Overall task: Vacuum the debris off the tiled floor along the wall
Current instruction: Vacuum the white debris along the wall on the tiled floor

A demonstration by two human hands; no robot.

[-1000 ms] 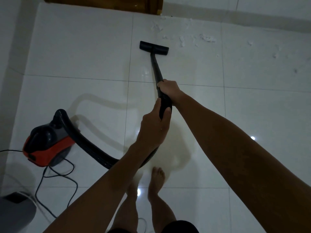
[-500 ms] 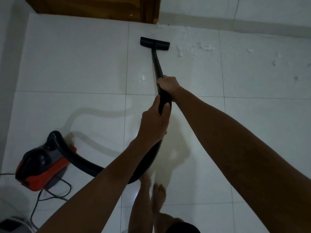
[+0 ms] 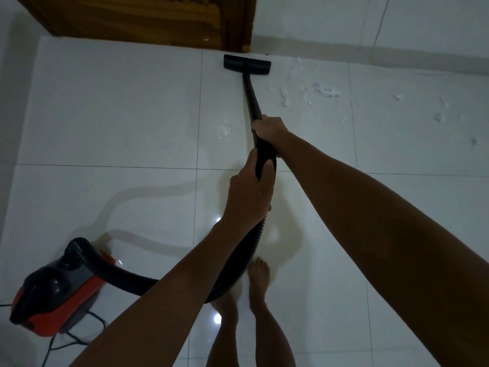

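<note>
Black floor nozzle (image 3: 247, 64) is sitting against the wall base beside the wooden door frame (image 3: 238, 22). Both hands are closing round the wand (image 3: 252, 102): right hand (image 3: 270, 129) ahead, left hand (image 3: 250, 197) behind. White debris (image 3: 304, 94) is lying right of the nozzle.

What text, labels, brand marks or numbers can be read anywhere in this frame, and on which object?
None can be read.
Vacuum body: the red and dark casing shows no legible brand or label; the picture is too dim and blurred to tell whether any mark is there.
Floor nozzle and wand: plain black, no marking visible.
Wooden door, floor tiles and wall: no writing or signs.
</note>
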